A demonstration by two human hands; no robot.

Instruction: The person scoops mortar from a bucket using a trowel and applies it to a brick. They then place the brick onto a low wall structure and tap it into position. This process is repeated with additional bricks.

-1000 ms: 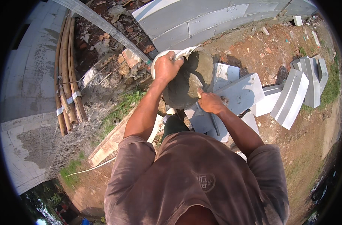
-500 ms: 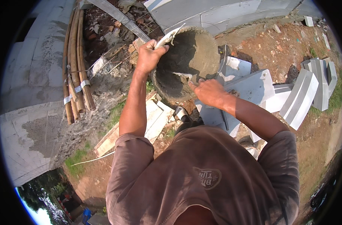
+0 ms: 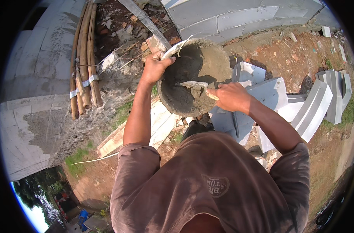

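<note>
My left hand (image 3: 157, 69) is closed round the pale, ragged rim of a round bucket (image 3: 177, 47) at its upper left. Wet grey mortar (image 3: 186, 99) lies inside, and a crust of it coats the bucket's inner wall. In my right hand (image 3: 233, 96) is the handle of a trowel (image 3: 194, 84), gripped with the fingers wrapped round. Its mortar-smeared blade points left, within the bucket's mouth and over the mortar. Whether the blade's underside touches the mortar, I cannot tell.
White-grey blocks (image 3: 268, 93) lie to the right, with more stacked blocks (image 3: 313, 110) beyond. Bamboo poles (image 3: 84, 58), tied together, lean at the left. A block wall (image 3: 243, 19) runs along the far side. Pale boards (image 3: 161, 124) and rubble (image 3: 124, 33) lie nearby.
The trowel blade now shows more fully above the mortar, and my right hand has moved slightly right and down. The bucket tilts a little more toward me, with my left hand still on its rim.
</note>
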